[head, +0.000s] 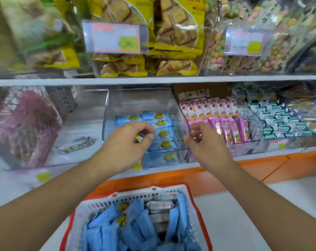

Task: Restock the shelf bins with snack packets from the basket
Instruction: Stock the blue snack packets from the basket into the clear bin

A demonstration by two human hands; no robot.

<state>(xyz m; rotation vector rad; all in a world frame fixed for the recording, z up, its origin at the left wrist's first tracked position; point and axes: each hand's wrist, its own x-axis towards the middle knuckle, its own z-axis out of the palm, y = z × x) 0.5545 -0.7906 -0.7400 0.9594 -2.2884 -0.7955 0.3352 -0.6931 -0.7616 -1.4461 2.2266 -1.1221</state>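
With both the left hand [130, 140] and right hand [201, 140] loosely curled and seemingly empty over the half-filled clear bin [144, 98] mid-frame, placing looked finished; next, more blue packets [128, 230] from the basket [193, 211] below.

- A price tag [115, 37] hangs at 11 o'clock in front of the yellow biscuit bags [178, 24]; on its yellow sticker the digits "90" can be read, and whatever stands before them is blurred.
- A second price tag [245, 42] hangs at 1 o'clock in front of the bags of pastel sweets [273, 57]; its print is too blurred to read.
- Print on the green and white packets [280, 120] at 2 o'clock is too small to read.
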